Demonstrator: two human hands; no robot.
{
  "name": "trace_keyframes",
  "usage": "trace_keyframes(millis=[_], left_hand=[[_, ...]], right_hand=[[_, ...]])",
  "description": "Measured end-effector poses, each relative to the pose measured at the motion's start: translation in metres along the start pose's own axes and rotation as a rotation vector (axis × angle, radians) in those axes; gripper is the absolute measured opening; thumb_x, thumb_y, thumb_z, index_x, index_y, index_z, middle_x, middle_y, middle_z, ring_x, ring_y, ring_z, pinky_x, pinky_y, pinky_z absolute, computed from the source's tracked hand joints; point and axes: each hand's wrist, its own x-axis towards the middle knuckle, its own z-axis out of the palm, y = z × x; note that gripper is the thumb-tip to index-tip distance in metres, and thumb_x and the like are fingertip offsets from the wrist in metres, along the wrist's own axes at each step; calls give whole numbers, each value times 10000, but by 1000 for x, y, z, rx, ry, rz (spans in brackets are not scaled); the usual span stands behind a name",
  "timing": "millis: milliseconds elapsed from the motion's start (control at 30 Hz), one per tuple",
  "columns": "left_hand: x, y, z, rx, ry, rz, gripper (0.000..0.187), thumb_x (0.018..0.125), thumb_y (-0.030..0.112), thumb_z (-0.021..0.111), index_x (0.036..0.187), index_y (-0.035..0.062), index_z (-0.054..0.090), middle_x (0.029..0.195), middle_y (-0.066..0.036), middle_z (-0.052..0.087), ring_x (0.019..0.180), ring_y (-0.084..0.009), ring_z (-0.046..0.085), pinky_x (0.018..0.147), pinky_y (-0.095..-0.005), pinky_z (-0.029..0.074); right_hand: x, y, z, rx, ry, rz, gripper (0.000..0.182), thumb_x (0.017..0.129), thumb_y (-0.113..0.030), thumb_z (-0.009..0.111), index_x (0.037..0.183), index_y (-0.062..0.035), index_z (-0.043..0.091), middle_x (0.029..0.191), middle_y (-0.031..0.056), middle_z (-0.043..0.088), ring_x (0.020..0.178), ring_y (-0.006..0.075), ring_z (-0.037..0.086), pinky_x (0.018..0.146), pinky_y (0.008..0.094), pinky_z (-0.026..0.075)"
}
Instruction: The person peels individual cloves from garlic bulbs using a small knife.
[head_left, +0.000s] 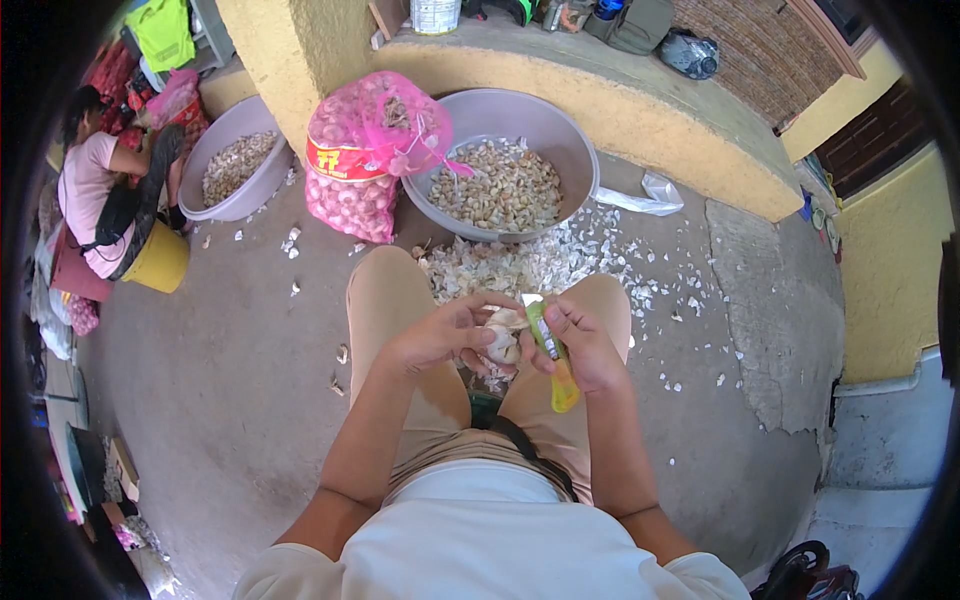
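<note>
Between my knees, my left hand (455, 335) holds a whitish garlic bulb (502, 345), its fingers wrapped round the left side. Close beside it on the right, my right hand (588, 348) grips a small tool with a green and yellow handle (563, 383). The tool's pale upper end (532, 300) points up near the bulb; whether it touches the bulb is hard to tell. Past my knees stands a large grey basin (585, 150) with many garlic cloves (497, 188). A pink mesh sack of garlic bulbs (350, 205) leans next to the basin's left side.
Garlic peels (480, 268) litter the floor around the basin. A co-worker (100, 180) sits on a yellow bucket (160, 258) at the left, by a second basin (240, 205). A white plastic bag (655, 197) lies right of the large basin, below a raised ledge (640, 120).
</note>
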Motion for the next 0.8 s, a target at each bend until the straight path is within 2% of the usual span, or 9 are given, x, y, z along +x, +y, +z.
trace_keyframes(millis=[67,167,233,333,467,567,667,800], left_hand=[[2,-5,-1,-57,26,86,505,792,146,577,1205,61,298,1112,-139,452,887,-235,578,627,-272,532],[5,-7,4,-148,135,213,481,777,107,588,1163,96,301,1119,-137,433,905,-245,570,635,-295,540],[5,-7,5,-242,171,237,465,767,74,592,1131,120,307,1114,-126,430,917,-244,561,639,-313,545],[6,-11,1,-216,172,276,462,747,66,613,1101,130,323,1065,-103,439,900,-230,555,638,-326,549],[10,-19,0,-108,251,331,511,681,59,680,1051,121,333,1021,-76,439,884,-196,546,640,-319,547],[12,-18,3,-13,307,390,545,628,45,724,1008,111,339,1005,-56,430,877,-164,535,659,-295,533],[12,-19,4,127,335,439,572,591,26,747,985,111,340,1001,-37,412,883,-133,513,689,-263,505],[12,-19,4,193,339,479,602,563,0,759,976,120,338,986,-17,389,887,-110,491,711,-241,474]], right_hand=[[5,6,1,44,40,-144,265,896,-220,397,1043,-6,450,687,127,551,486,139,464,474,231,393],[2,3,6,-25,153,-187,217,900,-193,386,1056,-44,414,701,127,547,521,153,482,504,233,404],[1,8,5,-92,181,-178,196,900,-179,386,1043,-49,423,703,106,539,541,142,481,516,228,404],[-3,13,11,-199,159,-132,167,902,-169,385,1001,-48,444,691,64,512,558,118,468,519,217,393],[-1,19,11,-384,73,-39,167,905,-186,392,910,-41,475,653,5,463,554,83,440,502,205,370],[-2,14,16,-531,121,39,193,894,-219,431,862,-34,477,630,-15,437,550,61,405,492,199,342],[-1,17,15,-871,164,-36,321,845,-316,503,812,2,479,606,97,502,539,166,456,497,302,373],[0,15,17,-940,182,-104,348,819,-329,532,794,14,476,633,156,515,566,245,494,523,350,386]])
